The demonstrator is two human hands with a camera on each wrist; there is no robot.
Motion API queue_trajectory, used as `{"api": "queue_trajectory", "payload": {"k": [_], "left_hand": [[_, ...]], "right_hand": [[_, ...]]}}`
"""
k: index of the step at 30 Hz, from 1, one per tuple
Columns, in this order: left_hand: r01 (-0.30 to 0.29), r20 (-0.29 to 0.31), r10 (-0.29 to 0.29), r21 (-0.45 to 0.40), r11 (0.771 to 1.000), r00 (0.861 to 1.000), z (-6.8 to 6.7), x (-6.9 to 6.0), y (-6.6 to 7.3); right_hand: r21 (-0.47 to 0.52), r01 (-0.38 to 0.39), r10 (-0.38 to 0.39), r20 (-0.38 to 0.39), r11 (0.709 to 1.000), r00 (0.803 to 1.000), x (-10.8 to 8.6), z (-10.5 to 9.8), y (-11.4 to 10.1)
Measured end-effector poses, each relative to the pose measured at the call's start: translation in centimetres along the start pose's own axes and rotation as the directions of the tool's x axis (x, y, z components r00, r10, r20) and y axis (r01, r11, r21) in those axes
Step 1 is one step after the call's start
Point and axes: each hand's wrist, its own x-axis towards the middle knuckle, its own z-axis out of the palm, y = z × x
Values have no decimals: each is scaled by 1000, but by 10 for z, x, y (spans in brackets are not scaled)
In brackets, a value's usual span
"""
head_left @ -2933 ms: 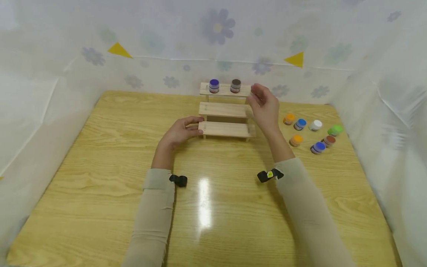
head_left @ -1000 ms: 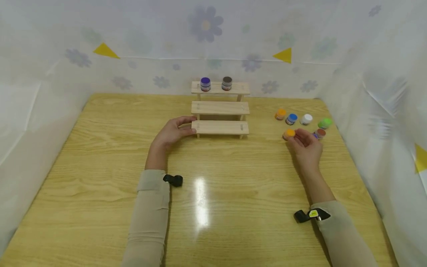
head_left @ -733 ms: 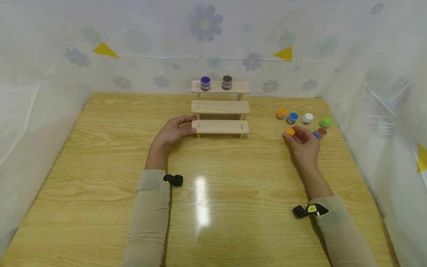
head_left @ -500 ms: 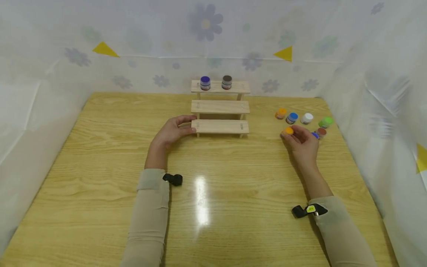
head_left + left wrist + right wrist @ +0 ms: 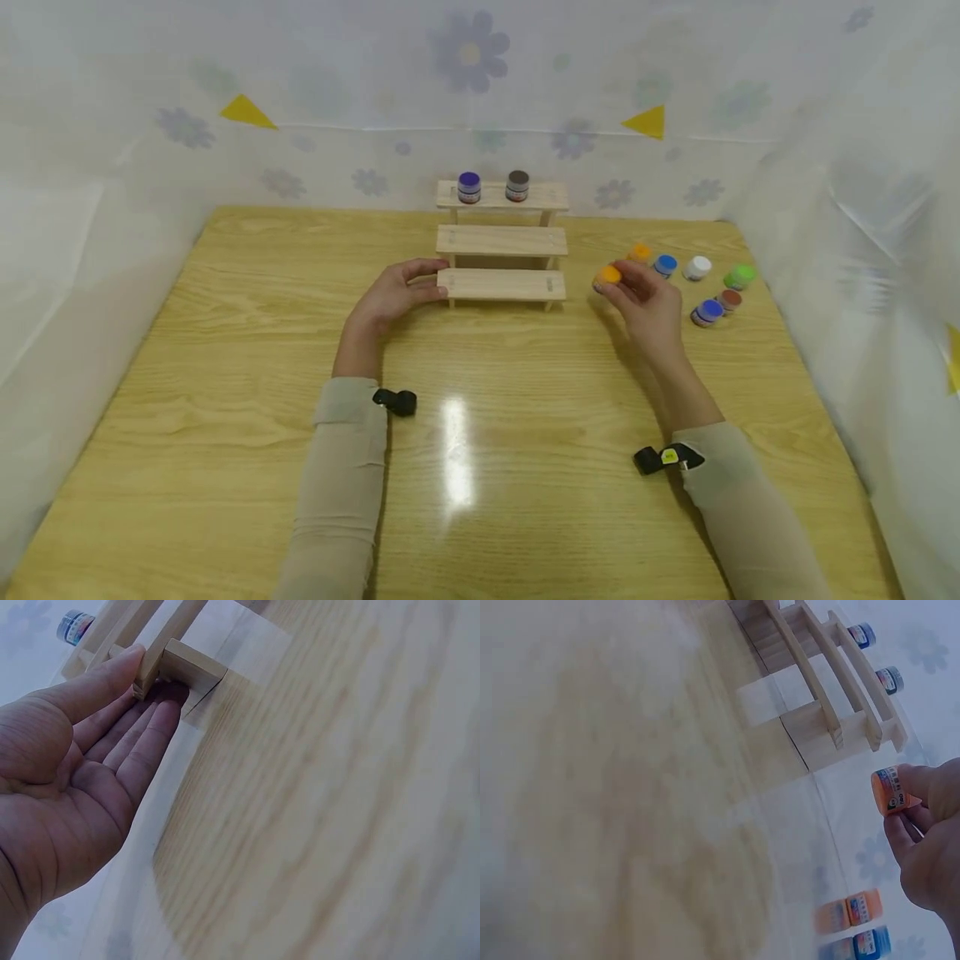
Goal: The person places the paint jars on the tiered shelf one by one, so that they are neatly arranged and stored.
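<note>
My right hand (image 5: pixel 654 315) pinches a small paint jar with an orange lid (image 5: pixel 608 276) between thumb and fingers. In the right wrist view this orange paint jar (image 5: pixel 890 790) is off the table, to the right of the three-tier wooden stand (image 5: pixel 501 285). At the stand's left end my left hand (image 5: pixel 397 292) grips the lowest shelf. The left wrist view has the thumb on the shelf's end and the fingers (image 5: pixel 154 742) reaching underneath. On the top shelf are a purple-lidded jar (image 5: pixel 469 188) and a dark-lidded jar (image 5: pixel 517 187).
Several paint jars stand on the table's right: orange (image 5: pixel 640 252), blue (image 5: pixel 665 266), white (image 5: pixel 697 267), green (image 5: pixel 741 277), brown (image 5: pixel 728 301) and a darker blue (image 5: pixel 707 313). A flowered white curtain (image 5: pixel 337 75) hangs behind the wooden table (image 5: pixel 247 350).
From near the stand's upper right, my right hand went to the jars and took hold of the nearer orange one. It has since lifted it leftward toward the stand. My left hand stays put.
</note>
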Motion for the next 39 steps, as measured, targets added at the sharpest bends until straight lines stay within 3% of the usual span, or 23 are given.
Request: {"api": "queue_trajectory", "payload": {"k": [6,11,21,30,39], "left_hand": [[2,-8,-2,-16,1000,1000,2,0,0],[-14,0,14,-6,1000,1000,1,2,1],[-19,11,20,-13,1000,1000,0,4,-3],[-20,12,20,-16,1000,1000,4,4,-3],[-15,21,15,-4,1000,1000,10,4,1]], "right_hand": [[8,85,-85,46,996,995,17,19,-12],[-13,136,-135,37,991,990,32,33,-25],[-34,194,-191,71,980,979,75,59,-56],[-84,171,-162,95,982,982,106,71,-67],[-134,138,-124,110,981,986,116,69,-67]]}}
